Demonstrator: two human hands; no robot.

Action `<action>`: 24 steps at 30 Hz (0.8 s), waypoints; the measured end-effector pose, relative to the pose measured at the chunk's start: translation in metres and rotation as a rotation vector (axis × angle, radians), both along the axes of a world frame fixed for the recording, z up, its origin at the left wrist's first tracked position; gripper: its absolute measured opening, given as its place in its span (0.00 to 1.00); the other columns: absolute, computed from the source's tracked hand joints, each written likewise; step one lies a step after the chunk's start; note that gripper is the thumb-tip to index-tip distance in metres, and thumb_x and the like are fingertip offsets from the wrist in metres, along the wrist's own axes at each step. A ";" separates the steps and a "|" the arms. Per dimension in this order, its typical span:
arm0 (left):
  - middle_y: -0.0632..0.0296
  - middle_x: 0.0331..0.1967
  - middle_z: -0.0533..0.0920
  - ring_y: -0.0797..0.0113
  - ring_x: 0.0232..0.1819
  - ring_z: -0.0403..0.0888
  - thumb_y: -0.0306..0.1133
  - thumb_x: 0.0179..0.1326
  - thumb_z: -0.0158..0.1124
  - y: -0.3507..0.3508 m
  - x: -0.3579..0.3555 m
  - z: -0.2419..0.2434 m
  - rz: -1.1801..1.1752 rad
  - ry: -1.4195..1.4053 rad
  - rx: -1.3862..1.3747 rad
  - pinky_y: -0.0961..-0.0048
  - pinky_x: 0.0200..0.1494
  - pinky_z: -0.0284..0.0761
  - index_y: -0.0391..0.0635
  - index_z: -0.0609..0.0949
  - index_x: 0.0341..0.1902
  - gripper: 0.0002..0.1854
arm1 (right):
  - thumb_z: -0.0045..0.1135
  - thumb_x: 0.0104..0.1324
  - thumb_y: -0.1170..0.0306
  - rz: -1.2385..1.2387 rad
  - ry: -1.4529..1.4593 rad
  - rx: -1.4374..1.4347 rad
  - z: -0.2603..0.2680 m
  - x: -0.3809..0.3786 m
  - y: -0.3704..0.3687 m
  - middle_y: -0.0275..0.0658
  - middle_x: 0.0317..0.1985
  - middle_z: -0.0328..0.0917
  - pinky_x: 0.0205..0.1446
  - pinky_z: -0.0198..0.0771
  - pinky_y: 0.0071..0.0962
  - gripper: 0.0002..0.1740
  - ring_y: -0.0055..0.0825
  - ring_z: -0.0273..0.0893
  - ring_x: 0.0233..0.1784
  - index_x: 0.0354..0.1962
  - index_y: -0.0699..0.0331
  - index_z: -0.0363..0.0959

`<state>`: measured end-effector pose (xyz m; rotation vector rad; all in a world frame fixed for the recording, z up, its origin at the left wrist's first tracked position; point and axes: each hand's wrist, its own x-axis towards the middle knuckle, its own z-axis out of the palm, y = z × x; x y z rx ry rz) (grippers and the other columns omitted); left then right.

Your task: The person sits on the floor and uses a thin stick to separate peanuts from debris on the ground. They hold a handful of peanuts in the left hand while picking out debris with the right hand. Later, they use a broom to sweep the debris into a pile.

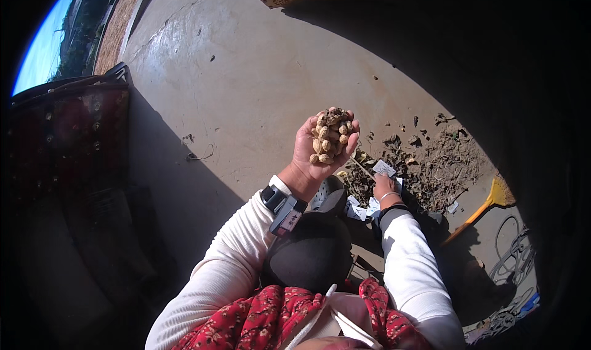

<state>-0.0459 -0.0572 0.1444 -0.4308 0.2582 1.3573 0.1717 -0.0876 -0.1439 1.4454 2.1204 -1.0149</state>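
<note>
My left hand [303, 148] is cupped, palm up, around a heap of unshelled peanuts [325, 133]. Some dry brown leaf bits [335, 114] lie on the peanuts near the fingertips. Lower and to the right, my right hand [385, 187] reaches down over dark dried leaves [358, 177]. A white card with dark marks [384, 168] shows at its fingertips, and a thin stick [362, 168] runs up to the fingers. Whether they grip either one cannot be made out. More white cards [356, 212] lie below and beside this hand.
Dry leaf litter and soil [450, 161] spread over the concrete floor [258, 82] at right. A broom with a yellow handle [475, 218] lies beside it, with coiled grey cable [512, 257] below. At left stands a dark red studded panel [74, 133]; my dark-clothed knee [309, 253] is beneath my arms.
</note>
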 end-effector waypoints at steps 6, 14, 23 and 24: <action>0.53 0.45 0.78 0.55 0.53 0.75 0.40 0.61 0.49 0.000 -0.002 -0.016 -0.036 -0.071 0.006 0.58 0.55 0.79 0.34 0.77 0.47 0.21 | 0.58 0.54 0.70 -0.242 0.212 0.005 -0.004 0.008 0.018 0.46 0.28 0.79 0.41 0.72 0.40 0.05 0.46 0.78 0.37 0.28 0.62 0.75; 0.53 0.46 0.78 0.56 0.55 0.73 0.39 0.60 0.51 -0.003 -0.005 -0.039 -0.021 -0.137 0.054 0.58 0.57 0.77 0.34 0.77 0.49 0.21 | 0.62 0.58 0.73 -0.980 1.079 -0.581 0.105 -0.029 0.116 0.29 0.26 0.72 0.16 0.52 0.10 0.12 0.10 0.59 0.16 0.38 0.59 0.68; 0.55 0.45 0.80 0.56 0.52 0.76 0.41 0.63 0.44 -0.007 -0.005 -0.053 -0.046 -0.107 0.047 0.55 0.55 0.77 0.39 0.80 0.44 0.21 | 0.65 0.56 0.76 -0.260 1.335 -0.370 0.286 -0.066 0.142 0.29 0.29 0.75 0.36 0.68 0.13 0.09 0.12 0.71 0.31 0.34 0.64 0.73; 0.55 0.44 0.81 0.57 0.50 0.78 0.42 0.63 0.44 -0.007 -0.005 -0.051 -0.038 -0.069 0.042 0.55 0.55 0.77 0.40 0.80 0.44 0.20 | 0.64 0.56 0.76 -0.208 1.273 -0.369 0.295 -0.068 0.138 0.28 0.29 0.75 0.39 0.69 0.14 0.08 0.13 0.72 0.32 0.33 0.65 0.73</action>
